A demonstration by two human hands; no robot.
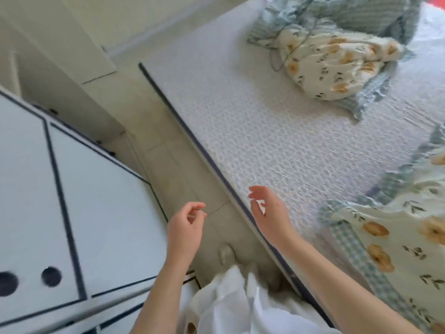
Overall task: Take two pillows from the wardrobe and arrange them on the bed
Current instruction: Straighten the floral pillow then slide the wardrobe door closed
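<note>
Fingers: both hands are hanging empty in the air with fingers loosely curled and parted, gripping nothing; the left hand (pixel 185 227) is hovering over the floor, the right hand (pixel 267 215) is hovering over the near edge of the bed.
Bed (pixel 277 131): it is taking up the right and centre of the view, wearing a white textured cover, with a dark trim running along its side edge.
Wardrobe (pixel 48 189): it is standing at the left, showing white panels with dark outlines and two dark round spots low down; it is well apart from the bed, with the floor between.
Floor (pixel 185 165): pale tiles are running in a strip between wardrobe and bed.
Near pillow (pixel 390 237): a floral pillow with orange flowers and a blue checked frill is lying on the bed at the right edge of the view, near the right forearm and to the right of the right hand's fingers, not touching them.
Far pillow (pixel 337 66): a second floral pillow of the same pattern is lying crumpled at the far end of the bed, well apart from both hands.
Garment (pixel 228 304): white cloth is showing at the bottom, between the two forearms.
Foot (pixel 226 254): blurred, it is resting on the floor just beside the bed's edge.
</note>
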